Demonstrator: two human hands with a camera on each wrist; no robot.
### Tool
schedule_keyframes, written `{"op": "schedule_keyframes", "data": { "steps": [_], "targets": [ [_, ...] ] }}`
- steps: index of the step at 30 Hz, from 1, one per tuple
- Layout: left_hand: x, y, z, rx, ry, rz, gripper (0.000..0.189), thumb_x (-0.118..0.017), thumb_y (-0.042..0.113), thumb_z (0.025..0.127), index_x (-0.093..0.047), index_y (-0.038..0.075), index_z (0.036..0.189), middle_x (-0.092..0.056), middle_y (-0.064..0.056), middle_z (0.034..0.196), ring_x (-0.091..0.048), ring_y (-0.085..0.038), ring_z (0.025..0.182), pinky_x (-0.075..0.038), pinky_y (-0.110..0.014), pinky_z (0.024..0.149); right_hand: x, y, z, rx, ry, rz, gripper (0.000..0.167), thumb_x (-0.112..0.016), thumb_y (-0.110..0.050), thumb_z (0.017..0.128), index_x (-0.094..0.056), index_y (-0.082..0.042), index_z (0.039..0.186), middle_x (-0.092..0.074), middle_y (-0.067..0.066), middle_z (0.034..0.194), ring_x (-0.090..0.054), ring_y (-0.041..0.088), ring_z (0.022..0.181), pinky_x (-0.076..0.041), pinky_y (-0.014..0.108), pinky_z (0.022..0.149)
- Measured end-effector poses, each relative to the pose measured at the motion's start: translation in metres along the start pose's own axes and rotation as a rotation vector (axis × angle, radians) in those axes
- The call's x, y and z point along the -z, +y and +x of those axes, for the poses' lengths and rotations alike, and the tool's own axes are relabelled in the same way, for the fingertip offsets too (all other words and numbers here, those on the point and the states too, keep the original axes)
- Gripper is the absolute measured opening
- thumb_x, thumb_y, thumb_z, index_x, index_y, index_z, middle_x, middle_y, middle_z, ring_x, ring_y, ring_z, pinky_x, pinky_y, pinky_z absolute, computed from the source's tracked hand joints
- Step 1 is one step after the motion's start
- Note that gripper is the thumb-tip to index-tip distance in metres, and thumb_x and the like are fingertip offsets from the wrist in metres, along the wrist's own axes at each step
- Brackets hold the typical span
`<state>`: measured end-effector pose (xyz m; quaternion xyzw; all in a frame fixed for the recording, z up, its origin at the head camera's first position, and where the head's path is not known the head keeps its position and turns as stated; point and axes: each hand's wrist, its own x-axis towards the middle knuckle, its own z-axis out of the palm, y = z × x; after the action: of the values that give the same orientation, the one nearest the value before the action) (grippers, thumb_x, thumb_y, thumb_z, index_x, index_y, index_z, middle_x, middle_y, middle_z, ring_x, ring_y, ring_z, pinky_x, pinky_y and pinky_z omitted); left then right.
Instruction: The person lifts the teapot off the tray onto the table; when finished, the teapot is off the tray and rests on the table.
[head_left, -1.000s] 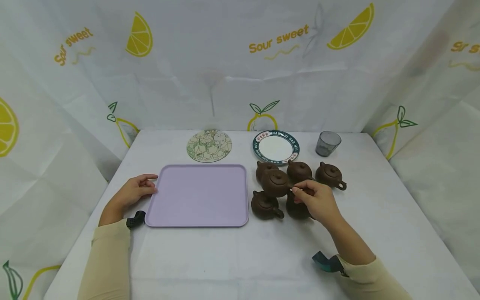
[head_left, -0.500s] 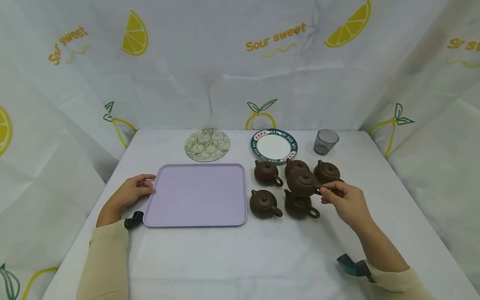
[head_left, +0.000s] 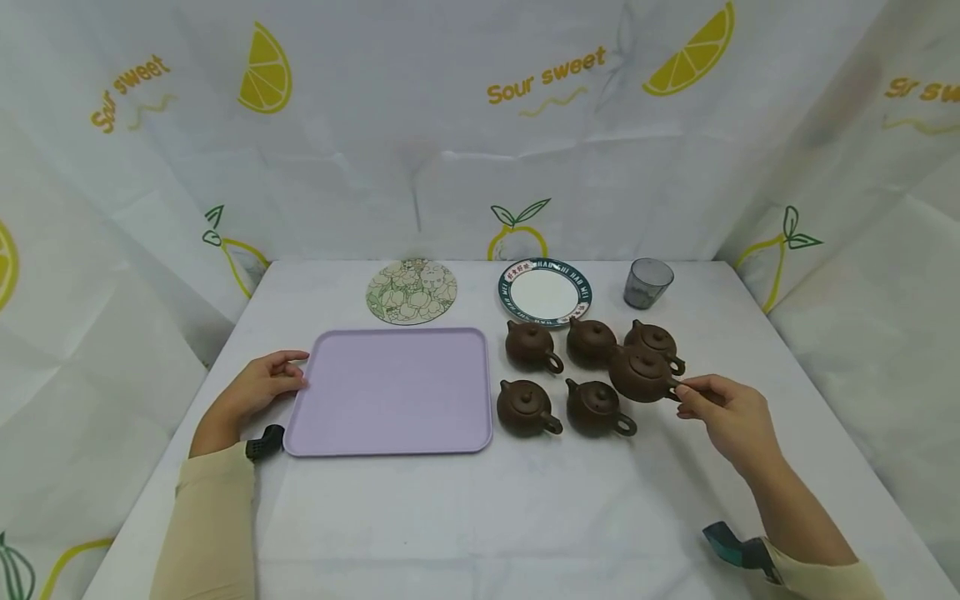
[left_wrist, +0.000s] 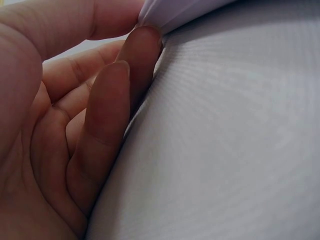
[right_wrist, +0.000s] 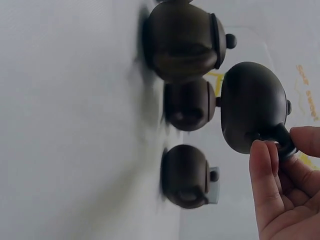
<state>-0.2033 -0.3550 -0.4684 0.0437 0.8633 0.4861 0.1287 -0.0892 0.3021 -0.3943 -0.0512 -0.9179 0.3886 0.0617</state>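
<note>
My right hand (head_left: 731,417) pinches the handle of a small dark brown teapot (head_left: 643,375), held above the table. In the right wrist view, this teapot (right_wrist: 254,107) hangs apart from the teapots behind it. In the head view it partly covers a back-row teapot (head_left: 654,336). Several similar lidded teapots stand in two rows, including a front-left teapot (head_left: 524,408) and a front teapot (head_left: 595,408) nearest the held one. My left hand (head_left: 251,393) rests on the table, its fingertips touching the left edge of a lilac tray (head_left: 390,392). The left wrist view shows the fingertips against the tray rim (left_wrist: 165,15).
Behind the teapots lies a green-rimmed plate (head_left: 545,292). A grey tinted glass (head_left: 648,283) stands at the back right. Back left is a round patterned mat (head_left: 412,292). A white table (head_left: 390,525) lies under everything, with hanging printed sheets around it.
My right hand has carried the teapot rightward, from above the left of the group to its right side. My left hand stays at the tray.
</note>
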Motion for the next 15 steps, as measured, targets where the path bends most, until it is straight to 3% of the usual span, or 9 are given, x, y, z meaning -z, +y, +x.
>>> {"op": "schedule_keyframes", "data": {
  "steps": [7, 15],
  "targets": [
    [0.000, -0.001, 0.001, -0.004, 0.010, -0.012, 0.059, -0.073, 0.014, 0.087, -0.048, -0.003, 0.137, -0.063, -0.006, 0.094, -0.058, -0.008, 0.083, -0.047, -0.020, 0.073, 0.005, 0.021, -0.004, -0.037, -0.013, -0.031, 0.034, -0.056, -0.025, 0.099, -0.064, 0.007, 0.108, -0.070, 0.016, 0.087, -0.066, 0.007, 0.071, -0.048, 0.044, 0.070],
    [-0.001, -0.001, 0.001, 0.002, 0.014, -0.029, 0.060, -0.073, 0.013, 0.086, -0.047, -0.003, 0.137, -0.063, -0.002, 0.091, -0.058, -0.007, 0.081, -0.048, -0.020, 0.072, 0.007, 0.045, -0.007, -0.108, -0.078, -0.014, 0.032, -0.060, -0.024, 0.097, -0.066, 0.008, 0.103, -0.071, 0.012, 0.084, -0.067, 0.010, 0.071, -0.046, 0.021, 0.063]
  ]
}}
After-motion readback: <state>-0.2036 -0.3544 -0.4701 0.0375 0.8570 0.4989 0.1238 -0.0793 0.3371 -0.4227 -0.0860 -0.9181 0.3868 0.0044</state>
